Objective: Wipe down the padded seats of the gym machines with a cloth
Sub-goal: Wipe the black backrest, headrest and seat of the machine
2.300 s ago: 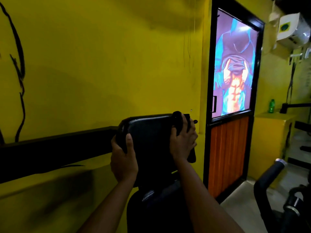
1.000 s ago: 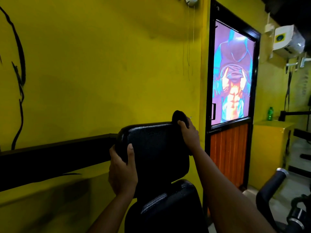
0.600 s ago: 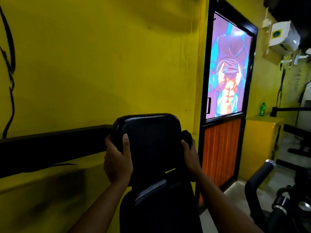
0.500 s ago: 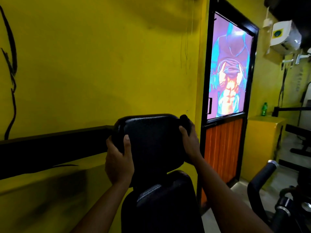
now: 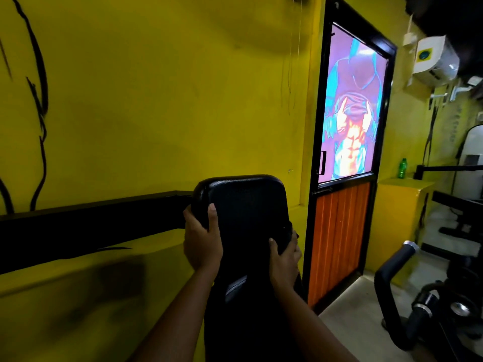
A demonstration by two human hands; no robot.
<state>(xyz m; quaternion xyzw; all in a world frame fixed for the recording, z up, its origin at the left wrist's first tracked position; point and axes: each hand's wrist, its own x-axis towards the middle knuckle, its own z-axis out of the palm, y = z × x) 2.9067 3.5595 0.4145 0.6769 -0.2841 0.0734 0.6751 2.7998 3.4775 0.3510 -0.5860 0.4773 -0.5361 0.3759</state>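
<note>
**Two hands on one pad, wipe partway through**

Two hands frame the pad (image 5: pixel 245 205), the upright black cushion of a machine standing just in front of the yellow wall (image 5: pixel 156 100). The left hand (image 5: pixel 202 241) grips the pad's left edge, thumb laid over the front face and fingers curled behind, steadying it. The right hand (image 5: pixel 285 262) is at the lower right edge, fingers curled round a dark bunched cloth (image 5: pixel 283 232) and pressing it against that edge. Cloth and pad are both black, so where one ends is hard to tell.

As I judge it, the wipe is in its middle. The pad's right edge is under the cloth, and no streak or dust line shows which parts are done. The seat (image 5: pixel 243 317) below the pad, in shadow between the forearms, looks yet to be reached. The machines at the right, one with a black handle (image 5: pixel 392 261), are likely left too.

The pad is pebbled black vinyl with rounded corners and a faint sheen along its top edge. No tear or stain shows in this dim light. A door (image 5: pixel 347 152) stands to its right, with a green bottle (image 5: pixel 402 168) on a ledge beyond.
</note>
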